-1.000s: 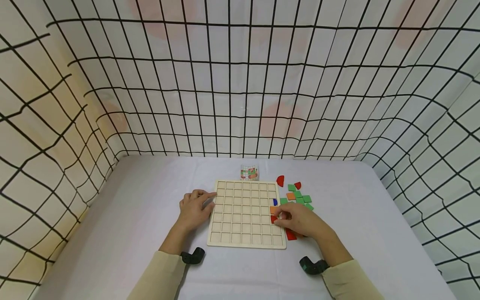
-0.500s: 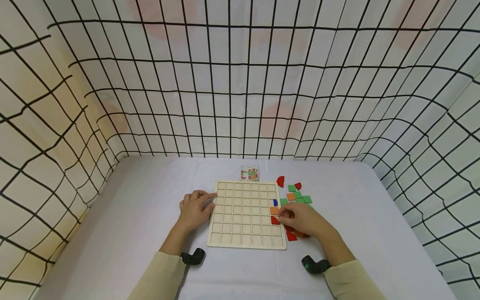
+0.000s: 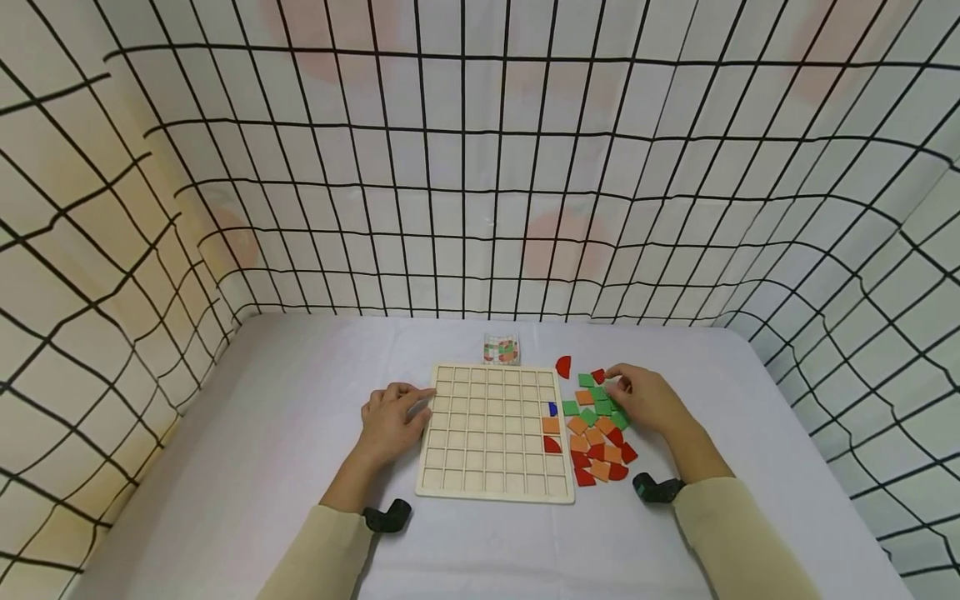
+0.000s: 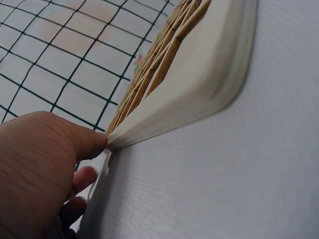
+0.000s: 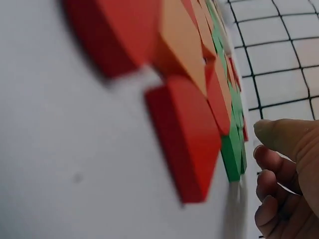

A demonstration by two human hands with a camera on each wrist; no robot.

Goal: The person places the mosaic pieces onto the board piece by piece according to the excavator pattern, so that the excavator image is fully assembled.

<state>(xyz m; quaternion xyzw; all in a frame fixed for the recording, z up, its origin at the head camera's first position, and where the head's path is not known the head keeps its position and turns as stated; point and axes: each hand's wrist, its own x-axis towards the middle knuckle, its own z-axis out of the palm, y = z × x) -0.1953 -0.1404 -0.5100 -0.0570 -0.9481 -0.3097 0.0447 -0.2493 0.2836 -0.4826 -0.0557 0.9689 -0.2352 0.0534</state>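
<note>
White cloth walls with black mesh (image 3: 462, 167) across them enclose a white-covered table (image 3: 360, 367). From where I stand, leftmost comes a beige left sleeve (image 3: 318, 554) and a dark wrist camera (image 3: 387, 517). The person's left hand (image 3: 390, 421) lies relaxed, its forefinger straight and touching the left rim of a pale wooden grid board (image 3: 497, 443).

Across the board's left and middle, the cells are bare. At its far rim sits a small card printed with a coloured grid (image 3: 502, 349). Only the rightmost column bears pieces: a small blue piece (image 3: 552, 409) farthest, then an orange square tile (image 3: 551, 426), then a red quarter-round tile (image 3: 552, 445). I'd judge it an early stage, three cells filled and most left.

Right of the board, loose green square tiles (image 3: 586, 380) lie far, loose orange square tiles (image 3: 601, 471) and red curved tiles (image 3: 618, 472) nearer. They crowd together, which probably makes lifting one awkward. A red half-round tile (image 3: 563, 367) lies apart, beyond the board's far right corner. Over the green ones, the right hand (image 3: 647, 400) has thumb and forefinger apart, gripping nothing I can see, and hides part of the heap.
</note>
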